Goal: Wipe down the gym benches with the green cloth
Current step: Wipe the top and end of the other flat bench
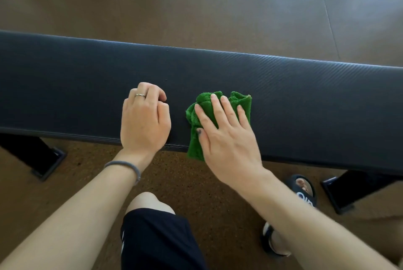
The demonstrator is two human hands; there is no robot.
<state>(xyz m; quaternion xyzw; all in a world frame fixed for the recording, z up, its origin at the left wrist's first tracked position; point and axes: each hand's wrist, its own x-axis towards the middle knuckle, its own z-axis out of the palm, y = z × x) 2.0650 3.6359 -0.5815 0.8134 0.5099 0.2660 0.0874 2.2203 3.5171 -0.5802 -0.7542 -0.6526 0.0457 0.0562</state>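
Note:
A long black padded gym bench (294, 95) runs across the view from left to right. On its near half lies the crumpled green cloth (239, 100), one corner hanging over the front edge. My right hand (226, 136) lies flat on the cloth with its fingers spread, pressing it onto the pad. Just to the left of the cloth, my left hand (145, 120) rests on the bench with its fingers curled under; it holds nothing and does not touch the cloth. A ring is on one of its fingers.
The bench stands on black metal feet at the near left (46, 164) and near right (340, 193). Brown rubber floor (196, 8) surrounds it. My bent knee in black shorts (152, 232) and my foot in a black slide sandal (304, 191) are close to the bench's front edge.

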